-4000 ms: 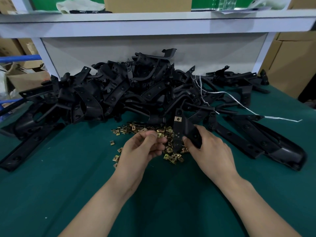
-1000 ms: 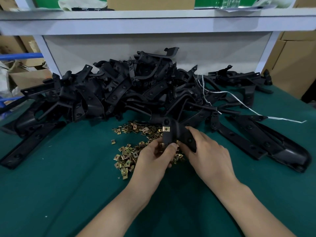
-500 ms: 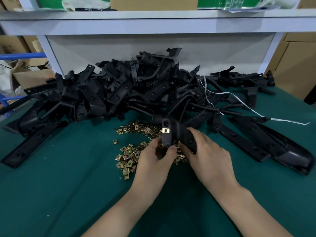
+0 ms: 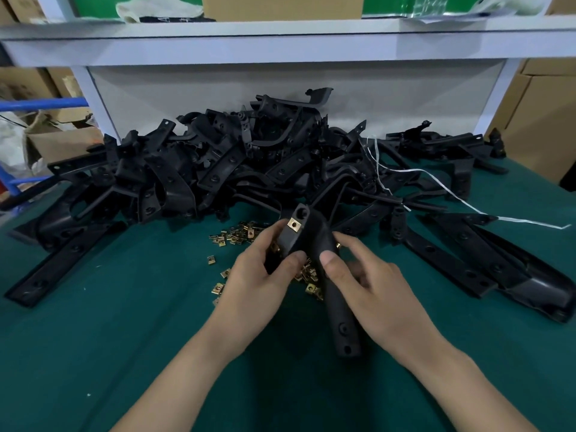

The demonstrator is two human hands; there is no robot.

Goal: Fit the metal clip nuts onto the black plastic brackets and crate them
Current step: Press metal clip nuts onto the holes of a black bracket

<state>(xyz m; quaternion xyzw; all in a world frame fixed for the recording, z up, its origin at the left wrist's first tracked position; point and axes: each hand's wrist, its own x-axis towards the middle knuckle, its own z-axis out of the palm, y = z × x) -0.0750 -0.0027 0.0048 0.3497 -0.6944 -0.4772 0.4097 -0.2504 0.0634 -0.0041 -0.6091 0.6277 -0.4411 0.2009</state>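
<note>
The bracket (image 4: 338, 310) we hold hangs over the green mat (image 4: 93, 338). Its long axis runs from the end nearest us up and away to the far tip, where a clip nut (image 4: 294, 225) sits facing us. Our left hand (image 4: 258, 282) curls round the upper part, thumb pressed on; our right hand (image 4: 374, 291) pinches the shank. Loose nuts (image 4: 237, 235) lie beneath, and the bracket heap (image 4: 233, 169) lies behind.
</note>
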